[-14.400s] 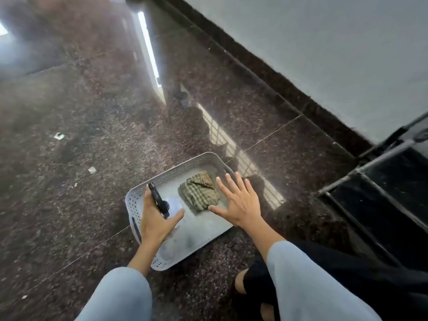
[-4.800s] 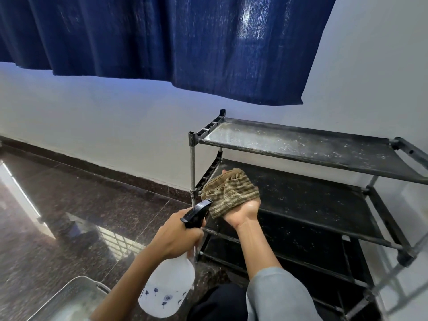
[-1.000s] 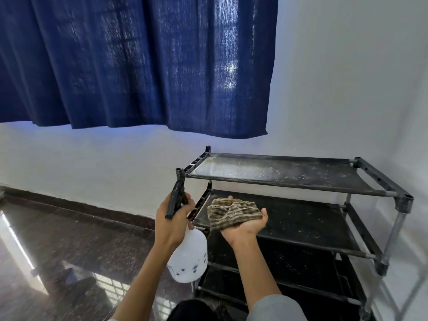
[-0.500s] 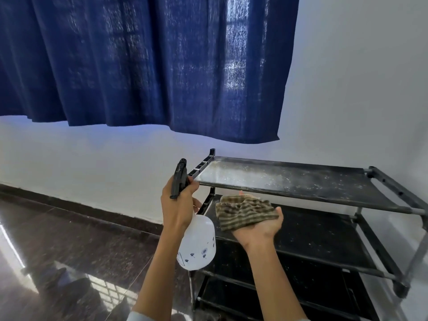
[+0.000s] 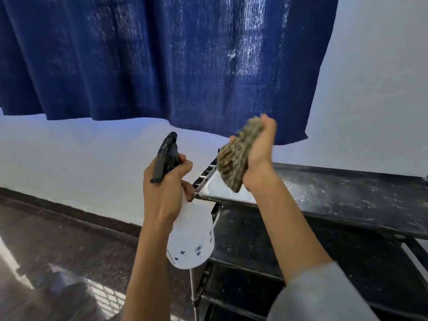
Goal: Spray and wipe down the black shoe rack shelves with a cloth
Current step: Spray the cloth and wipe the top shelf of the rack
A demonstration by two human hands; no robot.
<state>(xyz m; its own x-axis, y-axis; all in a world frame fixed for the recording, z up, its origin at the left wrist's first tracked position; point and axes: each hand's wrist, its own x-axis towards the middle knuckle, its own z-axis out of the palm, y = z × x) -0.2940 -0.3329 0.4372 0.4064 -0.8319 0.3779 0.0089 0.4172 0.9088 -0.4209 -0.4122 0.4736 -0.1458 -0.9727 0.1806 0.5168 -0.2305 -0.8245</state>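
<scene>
The black shoe rack (image 5: pixel 347 195) stands against the white wall at the right, its top shelf dusty with pale specks; lower shelves show beneath. My left hand (image 5: pixel 164 191) grips the neck of a white spray bottle (image 5: pixel 192 242) with a black trigger head, held just left of the rack's top left corner. My right hand (image 5: pixel 259 154) holds a bunched striped olive cloth (image 5: pixel 234 163) raised above the left end of the top shelf, clear of the surface.
A dark blue curtain (image 5: pixel 162 56) hangs above the rack and ends just over my hands. Polished dark stone floor (image 5: pixel 58 251) lies to the left, with a dark skirting along the wall. The rack's metal post (image 5: pixel 193 295) stands below the bottle.
My right hand has lifted the cloth from the middle shelf's level to above the top shelf. The spray bottle has risen a little and the rack appears closer.
</scene>
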